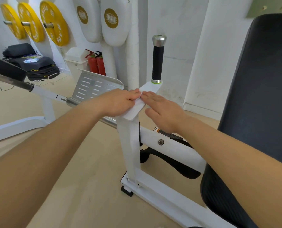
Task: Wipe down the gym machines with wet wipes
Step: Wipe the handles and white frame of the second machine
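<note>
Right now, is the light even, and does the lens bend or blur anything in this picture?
Head view: soft, even light; small glare on the chrome cap; the wide lens stretches the forearms; the white wipe hardly stands out against the white frame.

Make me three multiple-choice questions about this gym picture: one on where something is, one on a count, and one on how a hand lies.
1. Where is the black handle grip?
A. Lying on the floor
B. Standing upright just beyond the hands
C. Resting on the seat

2. How many yellow weight plates hang on the wall pegs?
A. Two
B. Five
C. Three

3. How is the right hand?
A. Flat, fingers straight, on the white bracket
B. Curled round the black handle grip
C. Holding a fire extinguisher

Answers: 1 B, since the black handle grip rises from the far end of the white bracket. 2 C, as three yellow weight plates show at the upper left. 3 A, because the right hand lies open on the bracket.
</note>
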### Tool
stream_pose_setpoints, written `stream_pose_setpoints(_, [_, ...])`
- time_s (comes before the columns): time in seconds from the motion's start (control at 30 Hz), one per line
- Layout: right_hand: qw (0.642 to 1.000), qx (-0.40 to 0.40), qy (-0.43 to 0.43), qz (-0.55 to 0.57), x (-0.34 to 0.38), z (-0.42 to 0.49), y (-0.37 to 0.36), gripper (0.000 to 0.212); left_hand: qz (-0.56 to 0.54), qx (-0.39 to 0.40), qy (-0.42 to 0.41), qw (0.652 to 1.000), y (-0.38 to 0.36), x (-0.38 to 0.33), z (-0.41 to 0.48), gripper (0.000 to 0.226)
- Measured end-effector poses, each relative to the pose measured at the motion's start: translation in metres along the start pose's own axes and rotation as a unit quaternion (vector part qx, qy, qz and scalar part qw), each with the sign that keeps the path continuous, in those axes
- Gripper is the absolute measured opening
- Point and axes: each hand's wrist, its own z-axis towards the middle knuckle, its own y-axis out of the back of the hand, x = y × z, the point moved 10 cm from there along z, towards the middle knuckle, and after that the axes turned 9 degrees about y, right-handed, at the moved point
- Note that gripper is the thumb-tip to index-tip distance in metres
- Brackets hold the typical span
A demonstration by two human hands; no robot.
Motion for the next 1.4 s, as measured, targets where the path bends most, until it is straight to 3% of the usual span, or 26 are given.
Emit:
stream_pose_setpoints(0.37, [0.998, -0.027, -0.055, 0.004, -0.055, 0.026, 0.009, 0.056, -0.036, -0.023, -0.029, 0.999, 0.001, -0.013, 0.052, 0.049])
stream_pose_setpoints(0.8, [0.997, 0.022, 0.068, -0.007, 0.073, -0.026, -0.023, 0.093, -0.074, -0.064, -0.031, 0.995, -0.014, 0.028, -0.090, 0.050])
stream_pose_setpoints(1.03, [0.994, 0.020, 0.107, -0.018, 0.080, -0.047, -0.022, 0.086, -0.026, -0.115, -0.042, 0.992, -0.021, 0.022, -0.109, 0.050])
stream_pose_setpoints(1.13, [0.995, 0.021, 0.092, -0.014, 0.069, -0.034, -0.022, 0.082, -0.051, -0.120, -0.042, 0.991, -0.015, 0.027, -0.098, 0.049])
stream_pose_setpoints(1.27, [0.999, 0.006, 0.042, 0.002, 0.051, -0.009, -0.012, 0.060, -0.062, -0.100, -0.030, 0.993, -0.011, 0.020, -0.073, 0.049])
stream_pose_setpoints(1.4, [0.999, 0.006, 0.048, -0.004, 0.051, -0.022, -0.013, 0.064, -0.038, -0.094, -0.045, 0.994, -0.012, 0.012, -0.076, 0.049])
